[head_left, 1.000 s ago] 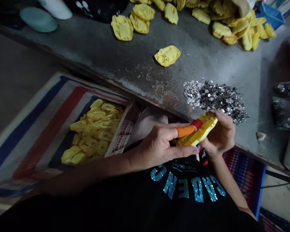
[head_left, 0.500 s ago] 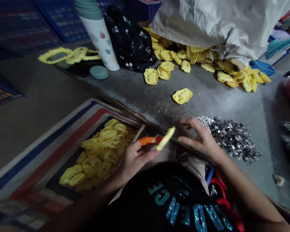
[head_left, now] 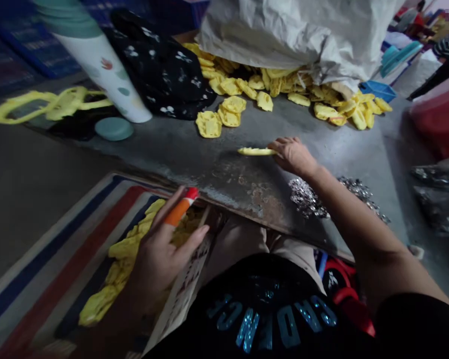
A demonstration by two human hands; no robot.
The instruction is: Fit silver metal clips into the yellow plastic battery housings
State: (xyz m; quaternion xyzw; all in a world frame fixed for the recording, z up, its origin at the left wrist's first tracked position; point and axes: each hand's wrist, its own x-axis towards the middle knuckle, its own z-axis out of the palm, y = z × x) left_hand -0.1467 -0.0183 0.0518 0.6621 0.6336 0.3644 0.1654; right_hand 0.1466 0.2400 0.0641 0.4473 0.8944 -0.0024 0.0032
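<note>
Over the grey table, my right hand (head_left: 292, 155) grips one end of a yellow plastic piece (head_left: 255, 151), which appears edge-on just above the tabletop. My left hand (head_left: 164, 244) hangs over a box of yellow plastic pieces (head_left: 115, 257), fingers apart and nothing in it. One of its fingers wears an orange and red cover (head_left: 180, 208). Below my right forearm lies a pile of small shiny metal parts (head_left: 307, 197), partly hidden by the arm.
More yellow pieces spill from a large pale sack (head_left: 292, 35) at the back. A white bottle (head_left: 108, 70), a green lid (head_left: 114, 128) and a black patterned bag (head_left: 164, 70) stand at the left. A striped sheet (head_left: 60, 269) lies around the box.
The yellow piece that was in my left hand is gone from it, and that hand has moved left over the box. My right hand has reached forward and taken the piece lying on the table.
</note>
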